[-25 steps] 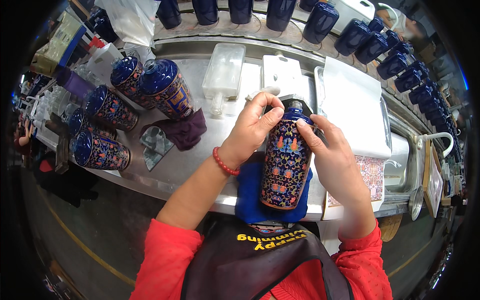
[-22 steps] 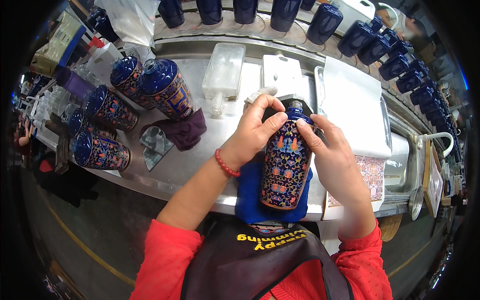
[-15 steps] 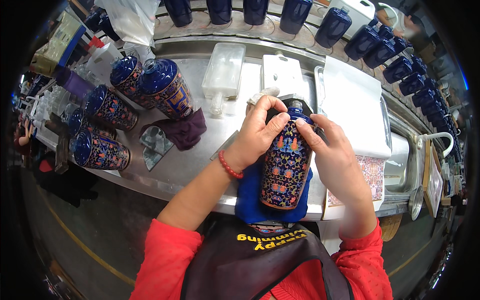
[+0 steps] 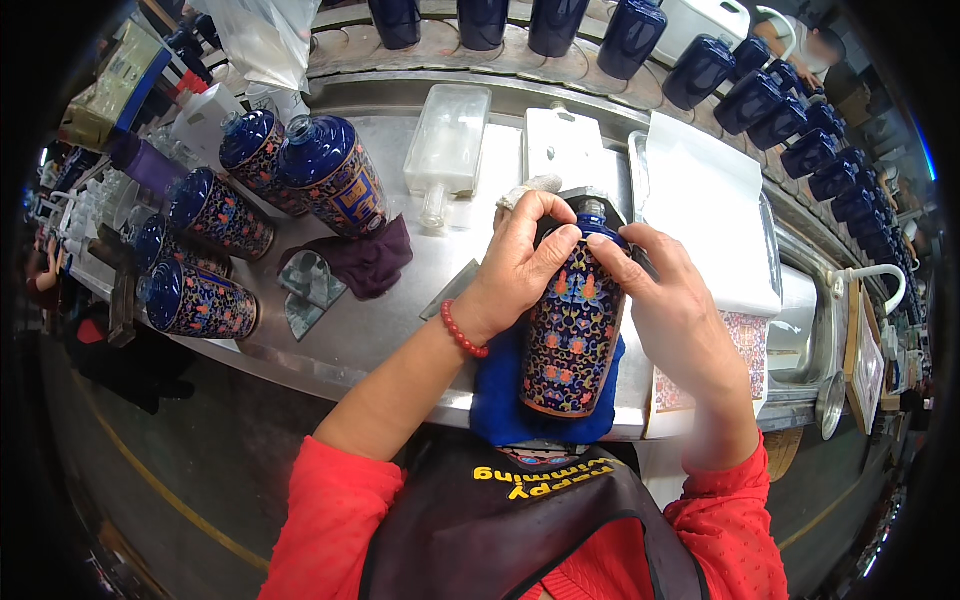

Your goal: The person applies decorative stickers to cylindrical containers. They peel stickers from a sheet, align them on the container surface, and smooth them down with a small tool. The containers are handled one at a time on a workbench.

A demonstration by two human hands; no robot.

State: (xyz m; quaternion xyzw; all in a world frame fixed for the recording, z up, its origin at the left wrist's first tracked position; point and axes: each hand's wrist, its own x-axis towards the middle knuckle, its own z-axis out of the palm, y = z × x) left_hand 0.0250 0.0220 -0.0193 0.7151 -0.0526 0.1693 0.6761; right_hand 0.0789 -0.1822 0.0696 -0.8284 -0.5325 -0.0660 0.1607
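A dark blue bottle (image 4: pixel 570 345) with a colourful floral pattern lies tilted on a blue cloth (image 4: pixel 495 390) at the table's near edge, its clear glass neck pointing away from me. My left hand (image 4: pixel 520 265) grips its shoulder from the left, thumb on the upper edge of the pattern. From the other side my right hand (image 4: pixel 675 305) holds the same shoulder, its thumb pressed near my left thumb and its fingers curled round the far side. Behind the neck sits a dark angular rest (image 4: pixel 615 203), partly hidden, with a greyish cloth (image 4: pixel 530 190) beside it.
Several patterned bottles (image 4: pixel 225 215) stand at the left, near a purple cloth (image 4: pixel 365 262) and dark green plates (image 4: pixel 312 285). A clear bottle (image 4: pixel 447 140) lies farther back. White sheets (image 4: pixel 700 210) and patterned sheets (image 4: pixel 745 345) are at the right. Plain blue bottles (image 4: pixel 480 22) line a curved conveyor (image 4: pixel 430 60).
The plain blue bottles on the conveyor have shifted to the right. Both hands stay on the patterned bottle, with only slight movement of the right hand.
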